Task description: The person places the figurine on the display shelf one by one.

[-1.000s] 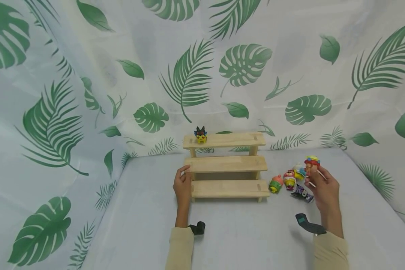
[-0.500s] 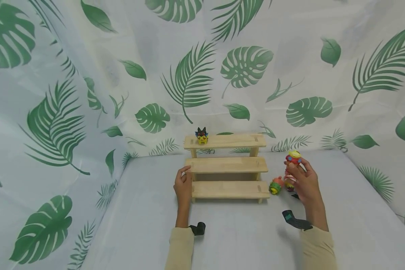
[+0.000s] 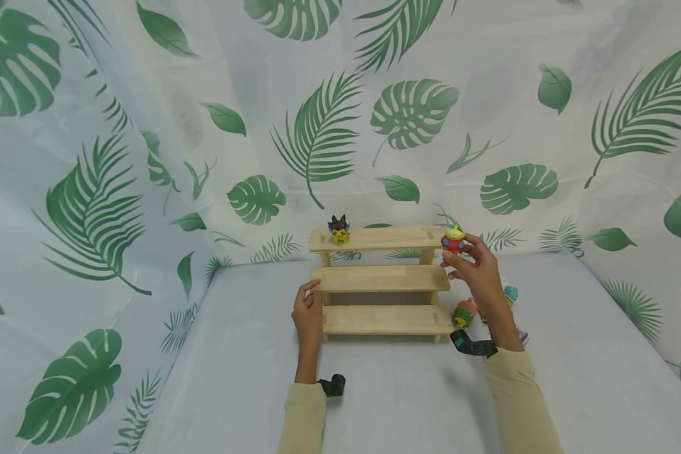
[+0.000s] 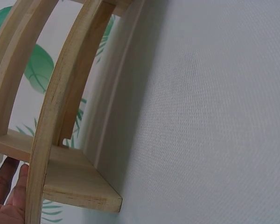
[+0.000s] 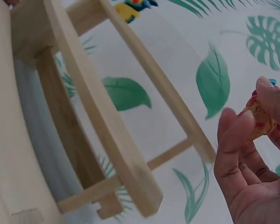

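My right hand (image 3: pixel 473 268) pinches a small toy figurine (image 3: pixel 453 239) between thumb and fingers, at the right end of the top tier. It has a red and yellow hat with blue spots; an orange part of the figurine (image 5: pixel 260 119) shows in the right wrist view. My left hand (image 3: pixel 308 315) rests against the left end of a three-tier wooden shelf (image 3: pixel 380 277). In the left wrist view, the fingers (image 4: pixel 19 186) of that hand reach up to the wood with their tips at its edge. A yellow figurine with dark ears (image 3: pixel 338 230) stands at the top tier's left.
Beside the shelf's right end lies a green and pink figurine (image 3: pixel 463 313). Other toys, including a blue one (image 3: pixel 511 293), are partly hidden behind my right forearm. A leaf-printed cloth (image 3: pixel 414 113) rises behind the shelf, which stands on a white surface (image 3: pixel 397 391).
The right hand has carried the figurine left and away from me, from above the toy group to the top tier's right end. The left hand stays at the shelf's left end.
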A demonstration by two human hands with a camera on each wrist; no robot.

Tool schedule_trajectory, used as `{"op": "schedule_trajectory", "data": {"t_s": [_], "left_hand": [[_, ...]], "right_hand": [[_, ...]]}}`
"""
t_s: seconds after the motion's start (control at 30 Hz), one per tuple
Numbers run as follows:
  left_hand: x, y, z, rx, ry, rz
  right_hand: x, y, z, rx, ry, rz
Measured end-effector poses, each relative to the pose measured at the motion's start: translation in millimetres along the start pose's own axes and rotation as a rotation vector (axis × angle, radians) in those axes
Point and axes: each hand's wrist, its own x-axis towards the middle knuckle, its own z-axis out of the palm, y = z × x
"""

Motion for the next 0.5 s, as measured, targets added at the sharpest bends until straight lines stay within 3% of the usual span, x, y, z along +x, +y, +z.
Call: {"op": "schedule_trajectory", "data": {"t_s": [0.13,0.3,0.5], "left_hand": [[-0.8,-0.5,-0.8,-0.009,-0.011,-0.01],[-1.0,-0.2,-1.6,-0.008,-0.011,-0.004],[-0.2,-1.0,-1.5,-0.015,-0.022,0.012]], "right_hand": [[14.9,-6,15,-0.067,-0.039,-0.094],[33.0,-9,34,-0.265,-0.019,-0.201],[52.0,-3,48,-0.384,-0.002,-0.239]]}}
